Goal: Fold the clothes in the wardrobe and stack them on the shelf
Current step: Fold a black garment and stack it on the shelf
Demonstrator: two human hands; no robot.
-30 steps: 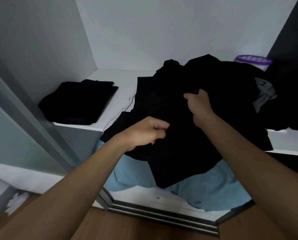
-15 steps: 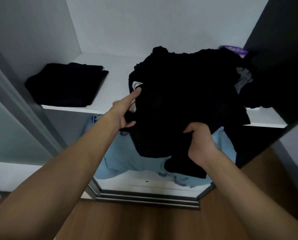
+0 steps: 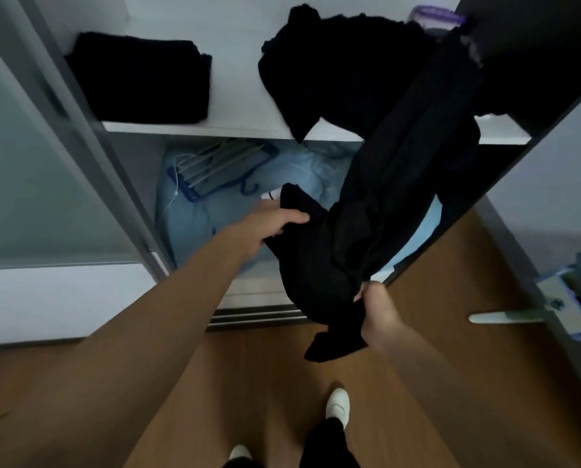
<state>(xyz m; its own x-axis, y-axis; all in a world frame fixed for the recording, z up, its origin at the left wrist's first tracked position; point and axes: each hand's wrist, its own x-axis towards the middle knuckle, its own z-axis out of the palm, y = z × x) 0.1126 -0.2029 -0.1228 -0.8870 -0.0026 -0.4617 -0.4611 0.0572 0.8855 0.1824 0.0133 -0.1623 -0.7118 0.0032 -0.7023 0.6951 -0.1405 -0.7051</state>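
your left hand and right hand both grip the black garment, fingers curled into it. it trails from the pile on the shelf down to you. its long axis runs shelf-to-hands, and the folded stack lies nearer your left hand.

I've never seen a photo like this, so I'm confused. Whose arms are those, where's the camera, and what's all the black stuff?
There is no machine here. A person wears a camera on their head, so the picture looks down at their own arms and white shoes. The left hand and the right hand both grip one long black garment, which trails up to the white shelf. On the shelf lie a folded black pile at the left and a rumpled black heap beside it. Below the shelf are light blue cloth and some hangers.
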